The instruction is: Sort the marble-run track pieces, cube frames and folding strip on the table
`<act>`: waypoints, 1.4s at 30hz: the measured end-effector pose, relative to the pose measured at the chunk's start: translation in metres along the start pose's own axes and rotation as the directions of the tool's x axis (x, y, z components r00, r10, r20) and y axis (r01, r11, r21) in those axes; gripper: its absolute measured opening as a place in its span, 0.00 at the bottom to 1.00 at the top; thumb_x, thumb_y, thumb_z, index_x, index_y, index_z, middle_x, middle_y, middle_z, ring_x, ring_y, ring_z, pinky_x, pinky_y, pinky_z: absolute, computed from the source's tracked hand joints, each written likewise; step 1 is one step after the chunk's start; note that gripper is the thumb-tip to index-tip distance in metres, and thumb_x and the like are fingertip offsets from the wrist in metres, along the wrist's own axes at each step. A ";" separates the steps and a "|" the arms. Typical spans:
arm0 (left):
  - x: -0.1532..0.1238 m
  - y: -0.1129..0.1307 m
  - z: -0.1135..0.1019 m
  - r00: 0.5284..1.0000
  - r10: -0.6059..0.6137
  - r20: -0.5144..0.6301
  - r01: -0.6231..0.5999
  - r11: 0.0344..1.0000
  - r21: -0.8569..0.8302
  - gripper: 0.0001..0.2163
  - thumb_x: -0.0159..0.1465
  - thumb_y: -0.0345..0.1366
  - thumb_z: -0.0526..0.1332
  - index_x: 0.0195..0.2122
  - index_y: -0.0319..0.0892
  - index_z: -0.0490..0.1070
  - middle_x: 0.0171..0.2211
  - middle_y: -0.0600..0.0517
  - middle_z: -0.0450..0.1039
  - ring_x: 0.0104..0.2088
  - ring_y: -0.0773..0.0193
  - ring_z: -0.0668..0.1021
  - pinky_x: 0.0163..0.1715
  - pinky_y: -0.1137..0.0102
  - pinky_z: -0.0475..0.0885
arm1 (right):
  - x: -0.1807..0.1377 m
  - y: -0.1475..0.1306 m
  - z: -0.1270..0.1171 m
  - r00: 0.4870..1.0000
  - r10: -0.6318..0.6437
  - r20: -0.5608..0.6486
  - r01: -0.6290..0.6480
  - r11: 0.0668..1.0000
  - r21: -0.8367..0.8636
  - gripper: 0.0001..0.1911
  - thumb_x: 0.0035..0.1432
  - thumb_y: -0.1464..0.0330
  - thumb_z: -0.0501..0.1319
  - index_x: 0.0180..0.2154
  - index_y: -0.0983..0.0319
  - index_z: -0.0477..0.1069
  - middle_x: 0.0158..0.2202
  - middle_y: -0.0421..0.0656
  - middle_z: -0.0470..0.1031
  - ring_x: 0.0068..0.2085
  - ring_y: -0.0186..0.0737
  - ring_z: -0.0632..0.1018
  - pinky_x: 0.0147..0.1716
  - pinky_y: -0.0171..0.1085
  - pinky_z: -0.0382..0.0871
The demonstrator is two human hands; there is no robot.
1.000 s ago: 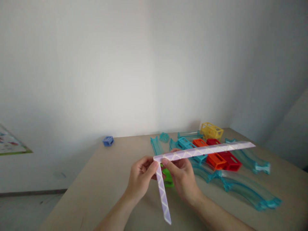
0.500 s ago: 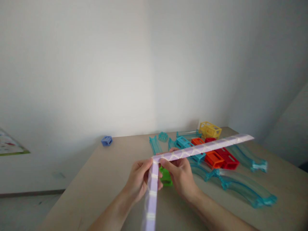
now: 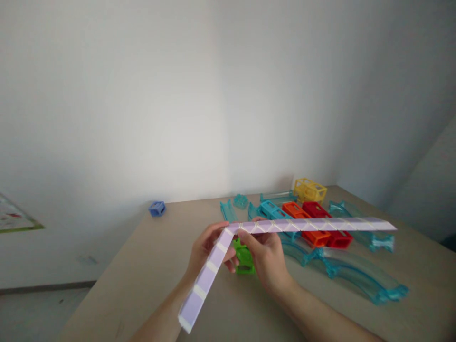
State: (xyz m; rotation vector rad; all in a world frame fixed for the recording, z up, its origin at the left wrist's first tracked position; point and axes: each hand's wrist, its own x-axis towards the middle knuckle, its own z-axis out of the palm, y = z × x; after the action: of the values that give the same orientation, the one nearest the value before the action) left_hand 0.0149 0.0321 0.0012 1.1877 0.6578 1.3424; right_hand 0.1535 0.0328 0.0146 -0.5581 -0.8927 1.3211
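A long lilac-and-white twist snake puzzle (image 3: 306, 225) hangs in the air before me, bent at an angle near its middle. One straight arm stretches to the right; the shorter one slants down toward the lower left. My left hand (image 3: 203, 249) grips it just left of the bend, its fingers partly hidden behind the puzzle. Right of the bend, my right hand (image 3: 268, 254) pinches it, thumb on the near side and fingers behind. Beyond and between the hands sits a green block (image 3: 244, 260), partly covered by them.
On the table (image 3: 142, 285) at right lie clear teal track pieces (image 3: 359, 275), light-blue blocks (image 3: 274, 210), orange blocks (image 3: 315, 238), red blocks (image 3: 340, 239) and a yellow frame block (image 3: 309, 190). A blue block (image 3: 157, 208) sits at the back left. Walls (image 3: 178, 95) rise behind.
The puzzle's lower arm has swung out to the left, widening the bend. Its right arm has tipped down to nearly level. Both hands keep their hold.
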 end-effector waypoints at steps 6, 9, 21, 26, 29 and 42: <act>-0.007 -0.013 0.012 0.962 0.182 -0.205 -0.145 0.973 0.181 0.22 0.56 0.38 0.67 0.52 0.42 0.69 0.33 0.51 0.80 0.22 0.63 0.79 0.18 0.70 0.76 | -0.002 0.005 -0.001 1.000 0.029 0.005 -0.029 0.999 0.033 0.15 0.47 0.62 0.71 0.32 0.60 0.68 0.23 0.39 0.74 0.22 0.40 0.74 0.19 0.37 0.68; -0.009 -0.016 0.014 0.929 0.274 -0.250 -0.212 0.945 0.250 0.19 0.57 0.38 0.67 0.50 0.43 0.71 0.30 0.53 0.80 0.19 0.65 0.78 0.18 0.71 0.75 | -0.003 0.007 -0.002 0.999 0.034 -0.013 -0.034 0.999 0.039 0.15 0.47 0.63 0.72 0.33 0.60 0.69 0.25 0.41 0.75 0.26 0.42 0.76 0.21 0.37 0.69; -0.016 -0.011 0.009 0.792 0.526 -0.310 -0.144 0.654 0.743 0.14 0.55 0.41 0.68 0.40 0.41 0.75 0.31 0.47 0.82 0.25 0.58 0.82 0.25 0.70 0.78 | -0.012 0.003 0.010 0.996 0.089 -0.003 -0.088 0.989 0.122 0.17 0.44 0.68 0.73 0.33 0.59 0.67 0.29 0.39 0.77 0.31 0.40 0.77 0.33 0.38 0.71; -0.014 -0.013 0.004 0.818 0.501 -0.280 -0.181 0.688 0.702 0.15 0.53 0.41 0.69 0.40 0.41 0.75 0.29 0.49 0.81 0.22 0.61 0.80 0.23 0.72 0.76 | -0.010 0.003 0.009 0.997 0.077 -0.010 -0.075 0.989 0.130 0.16 0.45 0.69 0.73 0.33 0.59 0.68 0.27 0.38 0.76 0.28 0.39 0.76 0.29 0.36 0.70; -0.013 -0.014 -0.001 0.829 0.525 -0.195 -0.242 0.650 0.721 0.15 0.53 0.39 0.69 0.40 0.41 0.75 0.26 0.51 0.80 0.21 0.64 0.79 0.23 0.74 0.73 | -0.009 0.003 0.009 0.997 0.072 -0.013 -0.068 0.985 0.160 0.16 0.44 0.69 0.73 0.32 0.58 0.68 0.27 0.37 0.75 0.29 0.38 0.76 0.30 0.36 0.71; -0.010 -0.006 0.007 0.689 0.725 0.003 -0.509 0.481 0.714 0.11 0.56 0.35 0.67 0.41 0.42 0.75 0.37 0.46 0.78 0.33 0.60 0.80 0.30 0.71 0.75 | -0.009 0.006 0.006 0.994 0.111 0.011 -0.111 0.988 0.103 0.15 0.43 0.69 0.73 0.29 0.60 0.68 0.27 0.38 0.73 0.31 0.37 0.75 0.34 0.35 0.70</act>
State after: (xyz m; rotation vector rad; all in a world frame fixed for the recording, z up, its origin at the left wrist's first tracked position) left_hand 0.0213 0.0222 -0.0044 1.9759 1.0470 2.0406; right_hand 0.1454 0.0242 0.0114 -0.5293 -0.8020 1.4618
